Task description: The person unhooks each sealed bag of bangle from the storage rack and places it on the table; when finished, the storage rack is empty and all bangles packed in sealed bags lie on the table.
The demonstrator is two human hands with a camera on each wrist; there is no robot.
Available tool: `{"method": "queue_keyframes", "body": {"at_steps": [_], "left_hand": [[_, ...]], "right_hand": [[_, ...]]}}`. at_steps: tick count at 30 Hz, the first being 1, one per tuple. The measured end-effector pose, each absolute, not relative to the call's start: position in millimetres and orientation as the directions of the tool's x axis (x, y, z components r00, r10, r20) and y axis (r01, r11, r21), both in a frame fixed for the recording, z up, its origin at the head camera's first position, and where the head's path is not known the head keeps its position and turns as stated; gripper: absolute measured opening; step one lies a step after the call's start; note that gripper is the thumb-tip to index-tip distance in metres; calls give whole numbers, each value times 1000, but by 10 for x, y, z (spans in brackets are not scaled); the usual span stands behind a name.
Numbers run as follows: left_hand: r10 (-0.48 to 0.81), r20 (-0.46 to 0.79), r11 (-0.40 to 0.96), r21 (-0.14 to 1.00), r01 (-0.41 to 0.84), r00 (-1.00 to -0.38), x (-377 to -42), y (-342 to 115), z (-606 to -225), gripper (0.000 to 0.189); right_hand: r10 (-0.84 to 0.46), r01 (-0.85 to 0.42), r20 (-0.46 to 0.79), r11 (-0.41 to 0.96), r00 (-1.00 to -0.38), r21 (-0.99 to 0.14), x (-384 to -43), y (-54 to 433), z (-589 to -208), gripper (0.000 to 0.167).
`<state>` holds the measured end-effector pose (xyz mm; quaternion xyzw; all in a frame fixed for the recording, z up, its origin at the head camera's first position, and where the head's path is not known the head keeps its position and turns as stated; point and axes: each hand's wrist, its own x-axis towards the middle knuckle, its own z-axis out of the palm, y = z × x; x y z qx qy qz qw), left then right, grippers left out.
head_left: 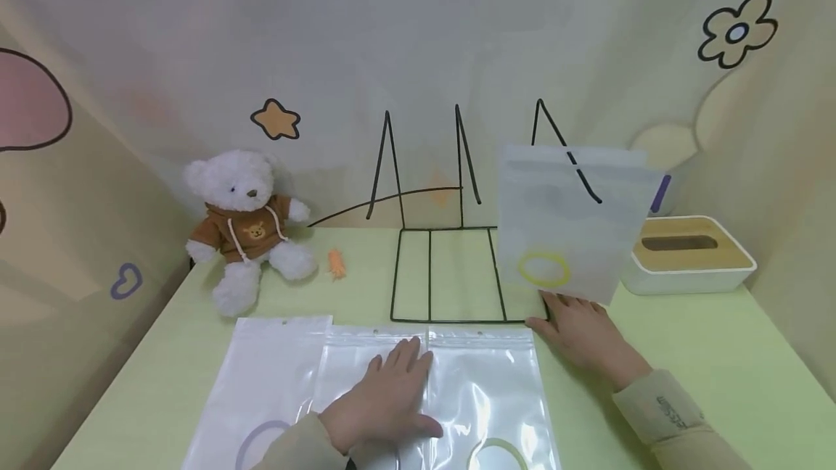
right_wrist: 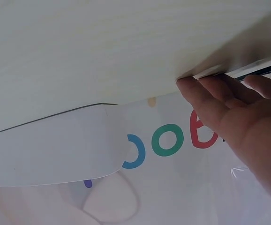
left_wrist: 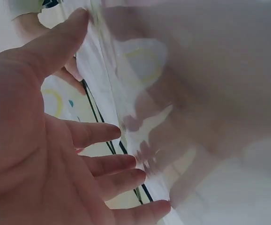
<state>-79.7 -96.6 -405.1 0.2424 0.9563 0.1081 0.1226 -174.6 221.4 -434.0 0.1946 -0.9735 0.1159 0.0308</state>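
Note:
Three clear and white zip bags lie side by side: a left bag with a purple ring, a middle bag, and a right bag with a yellow-green ring. My left hand, fingers extended, rests on the middle bag near the right one's edge. Behind them stands a black wire rack with upright hooks. A white translucent zip bag with a yellow ring hangs from its right hook; coloured letters show in the right wrist view. My right hand touches the table beside the rack's front right corner, fingers extended.
A white teddy bear in a brown hoodie sits at the back left, with a small orange object beside it. A white tissue box with a wooden lid stands at the back right. A patterned curtain hangs behind the table.

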Motion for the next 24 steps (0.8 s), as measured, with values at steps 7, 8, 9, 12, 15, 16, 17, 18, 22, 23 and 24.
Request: {"method": "queue_keyframes", "body": {"at_steps": [7,8,9,12,15,16,17,18,22,23,24], "left_hand": [[346,-82,885,360,296,-935,-1126,-1135,-4000,88],[312,-77,888,377,262,-947,-1218,-1177,-3964,88],[283,-74,891,388,234,-956,-1315,-1222,-3946,88],[259,-87,907,365,211,-962,-1620,-1387,-3871,83],[297,-132,897,378,229,-946,-1889,-1458,-3874,81],[319,-150,886,397,238,-936,-1960,-1461,-3900,80],[342,-167,873,419,248,-924,-2014,-1456,-3928,81],[371,-180,859,441,262,-911,-2056,-1446,-3963,81],[438,-210,826,478,299,-874,-2116,-1447,-4089,84],[438,-207,829,469,304,-875,-2112,-1467,-4108,85],[427,-206,836,462,298,-880,-2108,-1496,-4129,85]], "right_hand": [[-371,-388,117,896,-921,-217,-1761,2212,-4389,65],[-371,-390,123,895,-920,-218,-1768,2214,-4383,65],[-369,-387,121,896,-921,-218,-1766,2220,-4378,65],[-345,-360,105,902,-933,-238,-1715,2198,-4376,67],[-320,-327,69,908,-945,-262,-1688,2207,-4359,70],[-319,-323,60,909,-946,-264,-1682,2213,-4350,72],[-316,-318,52,910,-947,-267,-1678,2219,-4337,72],[-314,-315,46,911,-948,-266,-1677,2223,-4328,72],[-313,-306,17,913,-949,-270,-1690,2200,-4301,73],[-316,-307,13,910,-949,-277,-1703,2176,-4294,72],[-322,-311,10,908,-947,-281,-1720,2144,-4290,72]]}}
